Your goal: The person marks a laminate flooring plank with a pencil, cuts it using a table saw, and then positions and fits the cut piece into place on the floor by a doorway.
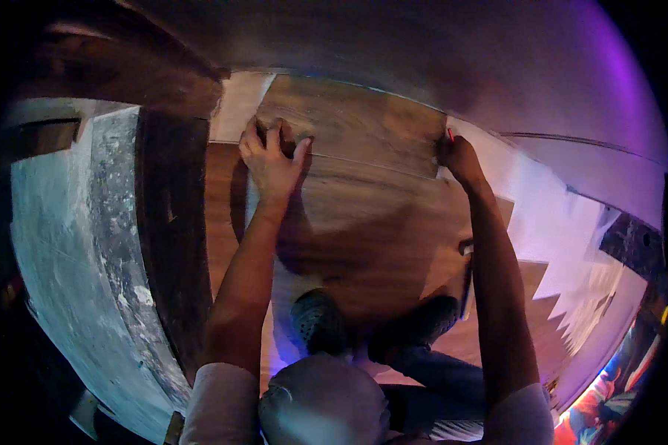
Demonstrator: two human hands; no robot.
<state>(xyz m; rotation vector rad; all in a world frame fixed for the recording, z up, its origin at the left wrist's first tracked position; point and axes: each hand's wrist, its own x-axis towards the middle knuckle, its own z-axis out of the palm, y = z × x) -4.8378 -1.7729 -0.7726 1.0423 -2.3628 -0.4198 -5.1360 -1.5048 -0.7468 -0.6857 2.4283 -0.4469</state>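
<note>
A brown wood-grain floor plank (364, 119) lies across the far end of the floor, close to the wall. My left hand (273, 165) rests on its left part, fingers spread and bent, fingertips pressing down. At the plank's right end is my right hand (462, 159), closed around a thin red pencil (450, 135); only its tip shows. Below the plank's near edge runs the laid wood floor (371, 200), partly in my arms' shadow. White underlay (241, 100) shows beyond the plank's left end.
White underlay (534, 193) borders the stepped plank ends on the right. A hammer-like tool (465, 248) lies beside my right forearm. Left stand a dark board (172, 222) and a paint-spotted pale surface (59, 222). A dark wall (393, 44) rises beyond. Colourful fabric (608, 393) lies lower right.
</note>
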